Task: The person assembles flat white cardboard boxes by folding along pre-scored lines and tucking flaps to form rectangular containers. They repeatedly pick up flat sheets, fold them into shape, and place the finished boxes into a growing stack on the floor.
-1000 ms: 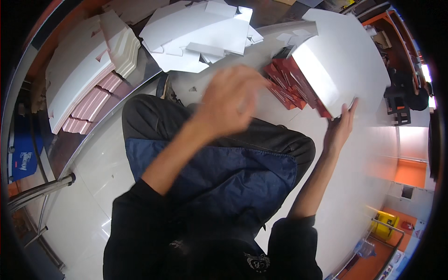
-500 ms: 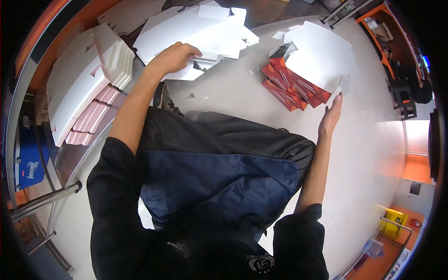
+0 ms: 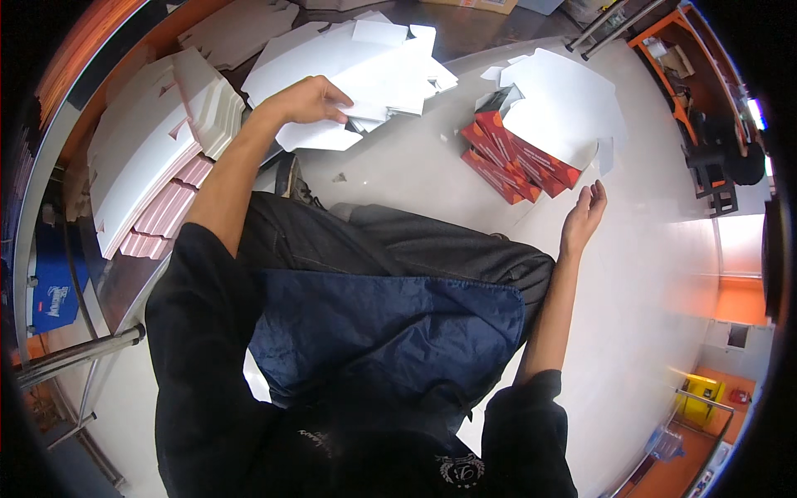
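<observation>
My left hand is over the near edge of a pile of flat white carton blanks, thumb and fingers apart. Whether its fingertips touch the top blank I cannot tell. To the right lies a second, fanned pile of flat carton blanks, white faces up. Their red printed panels show along the near side. My right hand is just off that pile's near right corner, fingers loosely bent and apart, holding nothing.
Tall stacks of cut cardboard blanks stand at the left, beside a metal rail. My crossed legs fill the near middle. An orange shelf stands far right, with a black stool by it. A yellow container is lower right.
My left hand's fingers have spread at the edge of the left pile. My right hand has drawn back slightly from the right pile's corner, its fingers bending.
</observation>
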`<state>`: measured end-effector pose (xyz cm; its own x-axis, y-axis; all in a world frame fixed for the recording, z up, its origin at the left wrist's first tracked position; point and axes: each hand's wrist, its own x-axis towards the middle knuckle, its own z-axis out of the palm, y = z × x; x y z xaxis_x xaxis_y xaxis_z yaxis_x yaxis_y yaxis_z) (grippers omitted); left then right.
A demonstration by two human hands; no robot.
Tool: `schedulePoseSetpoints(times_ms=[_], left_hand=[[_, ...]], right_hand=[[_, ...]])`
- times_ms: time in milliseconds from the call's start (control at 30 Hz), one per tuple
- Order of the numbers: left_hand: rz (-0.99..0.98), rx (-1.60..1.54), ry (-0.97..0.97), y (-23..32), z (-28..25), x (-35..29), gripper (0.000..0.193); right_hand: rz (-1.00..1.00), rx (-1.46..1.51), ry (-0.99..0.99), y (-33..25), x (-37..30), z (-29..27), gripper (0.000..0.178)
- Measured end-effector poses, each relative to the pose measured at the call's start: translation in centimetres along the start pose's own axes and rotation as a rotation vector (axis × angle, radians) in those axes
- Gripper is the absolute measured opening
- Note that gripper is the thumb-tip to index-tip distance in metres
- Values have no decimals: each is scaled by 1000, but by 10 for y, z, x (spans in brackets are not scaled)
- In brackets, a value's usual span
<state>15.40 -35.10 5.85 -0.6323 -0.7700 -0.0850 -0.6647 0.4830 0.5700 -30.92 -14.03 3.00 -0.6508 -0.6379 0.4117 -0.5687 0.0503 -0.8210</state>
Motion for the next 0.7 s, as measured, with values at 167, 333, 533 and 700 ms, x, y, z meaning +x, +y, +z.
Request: schedulePoseSetpoints(times_ms=[167,333,533,700], left_hand=[[-16,142,134,7,6,1,23],[-66,126,228,25,-6,4,18],[-103,-182,290,17,-50,8,20],[223,30,611,59,-60,-24,19]], right_hand=[[32,-42,-13,-1,-1,-2,50],[122,-72,-33,9,0,-4,53],[66,-57,30,14,0,2,51],[-162,-120,80,-16,-17,-11,51]])
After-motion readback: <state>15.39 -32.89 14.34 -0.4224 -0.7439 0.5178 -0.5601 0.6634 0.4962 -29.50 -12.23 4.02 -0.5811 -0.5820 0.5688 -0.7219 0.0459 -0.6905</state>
